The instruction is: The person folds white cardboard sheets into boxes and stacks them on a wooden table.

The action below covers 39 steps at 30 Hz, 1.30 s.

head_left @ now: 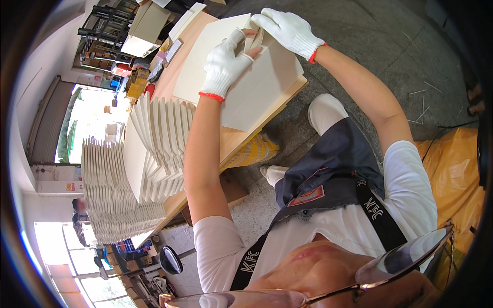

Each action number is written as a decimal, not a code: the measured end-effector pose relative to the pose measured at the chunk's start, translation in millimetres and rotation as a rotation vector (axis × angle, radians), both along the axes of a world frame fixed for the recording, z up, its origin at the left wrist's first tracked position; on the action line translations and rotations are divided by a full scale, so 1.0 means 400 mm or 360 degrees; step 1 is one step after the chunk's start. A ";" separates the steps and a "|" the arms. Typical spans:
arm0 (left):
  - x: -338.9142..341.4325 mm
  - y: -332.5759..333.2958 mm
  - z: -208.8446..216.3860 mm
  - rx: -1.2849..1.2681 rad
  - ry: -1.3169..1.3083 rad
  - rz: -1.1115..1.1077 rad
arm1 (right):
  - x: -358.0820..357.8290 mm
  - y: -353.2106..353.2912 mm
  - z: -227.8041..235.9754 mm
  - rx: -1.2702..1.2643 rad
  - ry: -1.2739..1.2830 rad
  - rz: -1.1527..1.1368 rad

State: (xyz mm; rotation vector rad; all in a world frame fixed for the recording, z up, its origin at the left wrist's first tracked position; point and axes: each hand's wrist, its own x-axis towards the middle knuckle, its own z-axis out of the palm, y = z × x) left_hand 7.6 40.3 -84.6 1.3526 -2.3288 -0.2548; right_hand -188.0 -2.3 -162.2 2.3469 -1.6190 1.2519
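A wide cream paperboard sheet (259,97) lies over the near end of the wooden table, with a folded, raised part at its far edge. My left hand (226,64) wears a white knit glove with a red cuff, and bare fingertips stick out of it. Its thumb and finger are closed about the folded part. My right hand (287,32), in a matching glove, bends over the board's far right corner; its thumb is hidden behind the board. The two hands face each other across the fold.
Tall stacks of folded cream boards (159,138) stand on the table (233,146) to the left, with another pile (105,190) beyond. An orange-yellow plastic sheet (452,174) lies at right. A small round mirror (170,260) stands at lower left. White strips lie on the grey floor (380,56).
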 end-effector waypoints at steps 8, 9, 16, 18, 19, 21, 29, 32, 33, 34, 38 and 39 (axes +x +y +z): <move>0.006 -0.011 -0.005 0.0151 0.0171 -0.0087 | 0.001 0.011 0.006 0.0100 -0.0273 -0.0051; 0.009 -0.010 -0.002 0.0122 0.0141 -0.0092 | -0.002 0.018 0.013 0.0101 -0.0299 0.0000; 0.011 -0.011 -0.017 -0.0306 0.0207 -0.0178 | -0.066 0.091 0.072 0.0071 0.0319 -0.0084; 0.006 -0.008 -0.011 -0.0239 0.0100 -0.0129 | -0.074 0.075 0.061 -0.0226 0.0460 0.0042; 0.003 -0.005 -0.006 -0.0194 0.0052 -0.0109 | -0.075 0.052 0.054 -0.0410 0.0432 0.0060; 0.002 -0.003 -0.001 -0.0141 0.0026 -0.0104 | -0.052 0.042 0.071 -0.0352 0.0326 0.0124; 0.008 -0.016 -0.018 0.0088 0.0130 -0.0034 | 0.002 0.040 0.046 0.0171 -0.0500 0.0142; 0.007 -0.024 -0.023 0.0052 0.0220 -0.0084 | 0.003 0.036 0.033 0.0087 -0.0545 0.0141; 0.006 -0.022 -0.021 0.0028 0.0195 -0.0086 | 0.002 0.033 0.029 0.0050 -0.0546 0.0143; 0.005 -0.019 -0.019 0.0004 0.0170 -0.0089 | 0.000 0.032 0.023 0.0036 -0.0560 0.0127; 0.008 -0.011 -0.011 -0.0092 0.0140 -0.0106 | 0.011 0.037 0.020 -0.0079 -0.0596 0.0095; 0.007 -0.012 -0.011 -0.0094 0.0140 -0.0118 | 0.011 0.035 0.016 -0.0123 -0.0598 0.0089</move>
